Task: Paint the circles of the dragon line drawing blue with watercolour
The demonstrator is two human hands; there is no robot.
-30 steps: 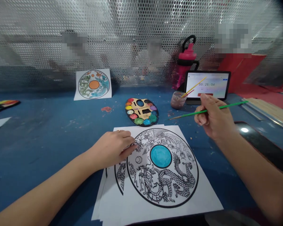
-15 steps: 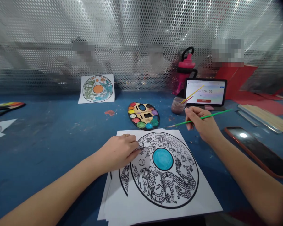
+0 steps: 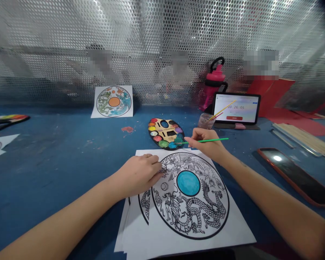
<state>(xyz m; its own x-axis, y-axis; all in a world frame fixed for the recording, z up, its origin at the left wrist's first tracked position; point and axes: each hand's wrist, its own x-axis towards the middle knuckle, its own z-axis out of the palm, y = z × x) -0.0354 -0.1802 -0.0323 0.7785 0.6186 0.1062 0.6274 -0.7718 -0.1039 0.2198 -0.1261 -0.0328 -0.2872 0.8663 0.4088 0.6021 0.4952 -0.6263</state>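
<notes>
Hands are well apart on my feed: my left hand [image 3: 139,175] presses flat on the dragon coloring sheet [image 3: 189,216] between them, and my right hand [image 3: 206,142] pinches a green paintbrush [image 3: 216,139], tip just over the paint palette [image 3: 165,131]. Flat press stops sheet sliding; light pinch gives good brush control.
</notes>
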